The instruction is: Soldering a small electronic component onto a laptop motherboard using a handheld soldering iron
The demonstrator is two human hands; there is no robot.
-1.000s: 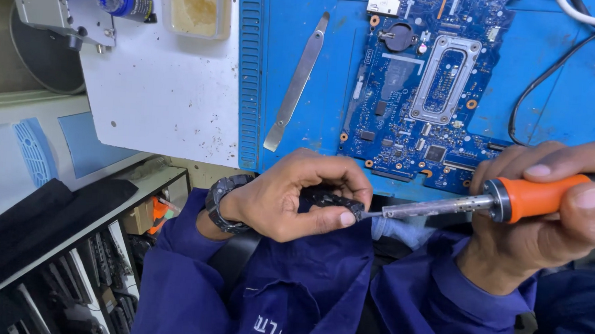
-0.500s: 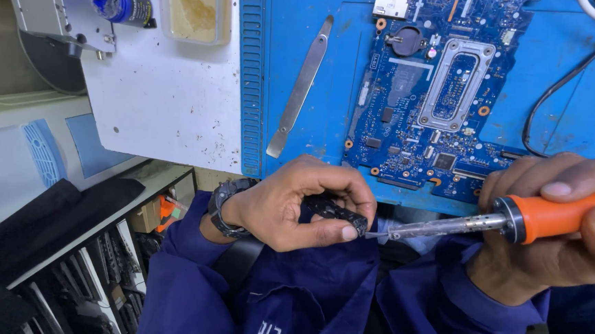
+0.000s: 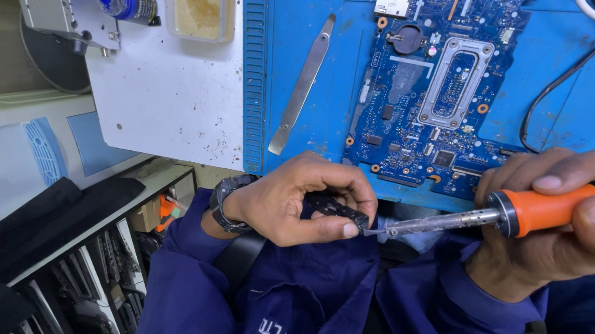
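Two bare hands work just off the near bench edge, above blue-sleeved knees: the left hand (image 3: 288, 204), fingers pinched around a small black electronic part (image 3: 336, 209), meets the bare metal tip of an orange-handled soldering iron (image 3: 477, 214) gripped in the curled right hand (image 3: 556, 217). Good practice would seem to be a steady part and a brief, light touch at the joint, fingertips kept off the hot barrel. Beyond, a blue laptop circuit board (image 3: 429, 92) and flat steel pry tool (image 3: 302, 85) lie on the blue ribbed bench mat (image 3: 299, 23).
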